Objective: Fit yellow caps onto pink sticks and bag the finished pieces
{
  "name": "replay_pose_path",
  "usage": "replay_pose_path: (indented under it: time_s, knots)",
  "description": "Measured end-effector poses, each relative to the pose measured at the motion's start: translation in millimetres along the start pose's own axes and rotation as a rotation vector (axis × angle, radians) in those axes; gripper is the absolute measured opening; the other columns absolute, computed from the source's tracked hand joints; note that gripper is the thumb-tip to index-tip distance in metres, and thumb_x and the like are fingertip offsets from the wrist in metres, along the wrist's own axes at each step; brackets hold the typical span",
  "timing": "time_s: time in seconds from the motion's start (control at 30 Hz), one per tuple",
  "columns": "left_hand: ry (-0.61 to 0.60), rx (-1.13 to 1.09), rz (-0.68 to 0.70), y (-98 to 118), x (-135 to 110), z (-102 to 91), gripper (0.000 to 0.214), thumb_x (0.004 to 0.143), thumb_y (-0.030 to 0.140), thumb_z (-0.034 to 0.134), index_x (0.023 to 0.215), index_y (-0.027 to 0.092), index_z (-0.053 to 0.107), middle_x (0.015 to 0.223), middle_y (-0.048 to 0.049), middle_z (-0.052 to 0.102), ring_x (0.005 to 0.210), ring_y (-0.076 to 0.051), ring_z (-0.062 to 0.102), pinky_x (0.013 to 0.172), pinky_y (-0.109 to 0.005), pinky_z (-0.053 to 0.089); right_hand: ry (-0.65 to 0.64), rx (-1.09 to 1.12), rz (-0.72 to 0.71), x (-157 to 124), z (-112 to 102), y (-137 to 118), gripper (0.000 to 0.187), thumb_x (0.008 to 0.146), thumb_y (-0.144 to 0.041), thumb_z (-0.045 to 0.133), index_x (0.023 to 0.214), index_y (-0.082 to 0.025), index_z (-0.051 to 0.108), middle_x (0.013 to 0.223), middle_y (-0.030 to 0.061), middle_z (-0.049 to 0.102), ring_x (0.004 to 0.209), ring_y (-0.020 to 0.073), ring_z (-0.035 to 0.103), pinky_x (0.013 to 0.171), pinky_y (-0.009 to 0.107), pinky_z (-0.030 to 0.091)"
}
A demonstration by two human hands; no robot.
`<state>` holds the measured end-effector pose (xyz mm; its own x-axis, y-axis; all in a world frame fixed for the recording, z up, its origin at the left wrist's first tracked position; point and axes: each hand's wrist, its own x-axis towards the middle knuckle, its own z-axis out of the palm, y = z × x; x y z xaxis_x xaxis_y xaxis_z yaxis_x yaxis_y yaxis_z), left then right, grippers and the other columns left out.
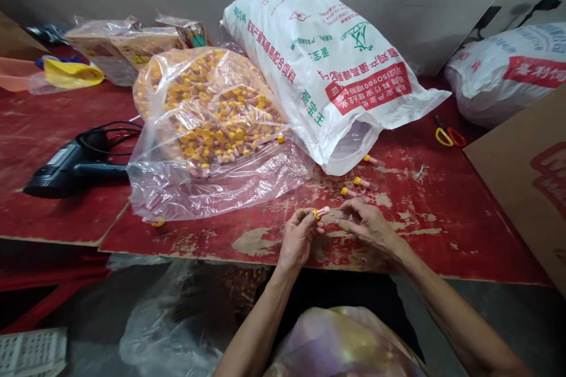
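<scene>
Near the table's front edge, my left hand (297, 237) pinches a small yellow-capped stick (321, 212), its pale tip pointing right. Just to the right, my right hand (368, 222) has its thumb and fingers closed on a clear plastic piece (336, 216); its exact shape is hard to make out. Beyond my hands lie a few loose yellow-capped tubes (365, 183), by the mouth of a white woven sack (305, 65). A large clear plastic bag (221, 182) full of yellow-capped tubes (216, 112) rests to the left.
A dark heat gun (66, 165) with a coiled cable lies left on the worn red table (247, 241). Boxes in clear film (145, 44) stand behind the bag. Scissors (450, 136), another sack (508, 70) and a cardboard box (522, 177) are on the right.
</scene>
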<state>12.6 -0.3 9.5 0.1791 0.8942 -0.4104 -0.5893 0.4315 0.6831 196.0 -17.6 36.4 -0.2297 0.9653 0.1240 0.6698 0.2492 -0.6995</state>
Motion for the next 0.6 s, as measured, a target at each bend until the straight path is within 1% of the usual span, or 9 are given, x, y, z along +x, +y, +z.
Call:
replay_pose_path:
  time_s: [0.07,0.13,0.23,0.3,0.33,0.4,0.47,0.53,0.6]
  knots:
    - [-0.008,0.097,0.074,-6,-2,-1.0,0.035,0.06,0.032,0.081,0.084,0.015,0.063,0.074,0.0004,0.064,0.057,-0.011,0.06,0.054,-0.023,0.049,-0.04,-0.065,-0.064,3,2,-2,0.02,0.089,-0.036,0.054,0.097,-0.018,0.06,0.086,0.0047,0.065,0.073,0.0139,0.059,0.065,0.023,0.042]
    - [-0.028,0.21,0.118,-12,-4,-1.3,0.032,0.065,0.035,0.078,0.086,0.015,0.066,0.078,-0.0004,0.065,0.06,-0.011,0.06,0.059,-0.024,0.049,-0.08,-0.123,-0.11,4,6,-3,0.019,0.091,-0.033,0.052,0.098,-0.018,0.06,0.087,0.0052,0.066,0.077,0.0144,0.06,0.069,0.023,0.042]
    - [-0.057,0.38,0.179,-19,-10,0.3,0.03,0.074,0.04,0.07,0.092,0.016,0.07,0.09,-0.0049,0.068,0.082,-0.017,0.063,0.076,-0.027,0.049,-0.106,-0.197,-0.106,2,15,-4,0.016,0.092,-0.028,0.05,0.099,-0.017,0.059,0.088,0.0063,0.066,0.081,0.0155,0.061,0.072,0.024,0.043]
    - [-0.061,0.44,0.215,-24,-16,2.5,0.03,0.077,0.041,0.065,0.095,0.017,0.071,0.098,-0.0068,0.068,0.097,-0.021,0.061,0.088,-0.03,0.046,-0.102,-0.228,-0.074,-2,21,-6,0.015,0.091,-0.025,0.049,0.1,-0.017,0.058,0.09,0.0071,0.066,0.082,0.016,0.061,0.072,0.024,0.043]
    - [-0.057,0.447,0.219,-27,-18,3.6,0.029,0.078,0.041,0.065,0.094,0.018,0.071,0.099,-0.0072,0.068,0.1,-0.022,0.06,0.09,-0.031,0.045,-0.1,-0.232,-0.057,-5,23,-7,0.014,0.091,-0.024,0.049,0.1,-0.017,0.058,0.091,0.0071,0.065,0.082,0.016,0.061,0.071,0.024,0.043]
    - [-0.052,0.432,0.208,-34,-22,5.8,0.027,0.079,0.042,0.063,0.09,0.019,0.071,0.097,-0.0075,0.069,0.097,-0.023,0.061,0.088,-0.032,0.046,-0.099,-0.234,-0.024,-9,26,-7,0.014,0.091,-0.022,0.048,0.1,-0.018,0.058,0.09,0.0067,0.066,0.081,0.0159,0.061,0.071,0.024,0.042]
    - [-0.062,0.407,0.192,-43,-23,7.6,0.027,0.081,0.044,0.059,0.083,0.02,0.071,0.088,-0.0076,0.069,0.088,-0.023,0.063,0.08,-0.033,0.049,-0.113,-0.262,0.019,-10,26,-5,0.014,0.091,-0.022,0.047,0.097,-0.018,0.059,0.085,0.006,0.066,0.076,0.0159,0.061,0.068,0.024,0.042]
    - [-0.116,0.41,0.156,-49,-21,8.9,0.033,0.085,0.048,0.052,0.078,0.02,0.069,0.076,-0.0075,0.067,0.076,-0.022,0.063,0.071,-0.034,0.049,-0.161,-0.336,0.069,-6,24,-2,0.016,0.091,-0.022,0.046,0.091,-0.018,0.061,0.08,0.0058,0.067,0.07,0.0162,0.06,0.063,0.024,0.039]
    - [-0.177,0.477,0.093,-49,-17,9.3,0.04,0.087,0.05,0.046,0.071,0.02,0.068,0.063,-0.0063,0.062,0.062,-0.02,0.059,0.062,-0.033,0.047,-0.245,-0.439,0.105,1,21,2,0.02,0.09,-0.022,0.045,0.085,-0.018,0.064,0.075,0.0062,0.067,0.065,0.0168,0.06,0.058,0.025,0.036]
